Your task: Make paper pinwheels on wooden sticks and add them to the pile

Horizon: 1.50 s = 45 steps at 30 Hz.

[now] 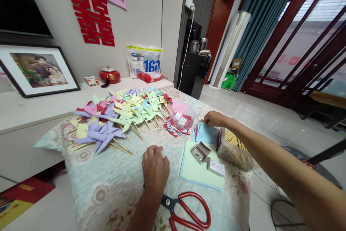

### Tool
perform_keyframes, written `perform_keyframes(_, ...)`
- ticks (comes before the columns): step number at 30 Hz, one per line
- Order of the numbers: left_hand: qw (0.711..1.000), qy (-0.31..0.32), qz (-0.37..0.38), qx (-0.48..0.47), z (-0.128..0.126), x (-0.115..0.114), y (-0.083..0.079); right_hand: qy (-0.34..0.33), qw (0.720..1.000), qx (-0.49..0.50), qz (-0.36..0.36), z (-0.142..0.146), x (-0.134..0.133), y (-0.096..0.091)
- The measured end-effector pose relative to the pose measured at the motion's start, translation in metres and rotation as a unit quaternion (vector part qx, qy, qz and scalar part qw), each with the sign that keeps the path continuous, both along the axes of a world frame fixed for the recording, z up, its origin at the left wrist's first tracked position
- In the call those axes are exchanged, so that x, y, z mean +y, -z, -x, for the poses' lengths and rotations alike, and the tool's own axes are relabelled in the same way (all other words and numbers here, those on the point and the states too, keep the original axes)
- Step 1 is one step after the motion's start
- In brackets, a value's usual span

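My left hand (155, 166) rests on the quilted tablecloth with its fingers curled under and the thumb a little apart; nothing shows in it. Beside its wrist lie red-handled scissors (193, 211), their blades partly hidden beneath my forearm. Across the table, my right hand (214, 118) is closed at the upper edge of blue paper (207, 134); its fingertips are partly hidden. Nearer me is a stack of pale green sheets (198, 171), bearing an open small box (201, 151) of tiny pieces and a closed white box (216, 167). Under my right forearm stands a clear tub of wooden sticks (235, 148).
Many paper pinwheels (129, 110) on sticks are heaped at the table's far left. A clear packet (181, 120) lies on red paper strips (173, 130). Behind, a white cabinet (40, 105) carries a framed photo (40, 70), a red pot (110, 75) and a plastic bag (145, 60).
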<state>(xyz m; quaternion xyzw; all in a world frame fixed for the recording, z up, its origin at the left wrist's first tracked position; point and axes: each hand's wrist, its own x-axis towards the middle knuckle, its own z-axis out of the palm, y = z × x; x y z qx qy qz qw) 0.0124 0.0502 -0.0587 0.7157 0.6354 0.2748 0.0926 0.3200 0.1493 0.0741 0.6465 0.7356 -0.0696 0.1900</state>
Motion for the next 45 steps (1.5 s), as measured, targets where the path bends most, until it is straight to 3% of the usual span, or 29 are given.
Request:
perform_keyframes(14,1.0,0.001,-0.007,0.005,0.0,0.0,0.0,-0.004,0.996,0.057,-0.061,-0.004,-0.003,0.003)
perform_keyframes(29,1.0,0.002,-0.002,0.006,0.0,0.0,0.0,-0.043,0.991,0.125,-0.017,-0.003,-0.008,-0.003)
perform_keyframes(37,1.0,0.002,-0.002,0.004,0.0,-0.001,0.0,-0.04,0.989,0.132,-0.047,0.0,-0.011,-0.024)
perform_keyframes(45,1.0,-0.018,0.013,-0.006,-0.005,-0.005,-0.013,-0.034,0.976,0.198,-0.083,0.012,-0.026,-0.05)
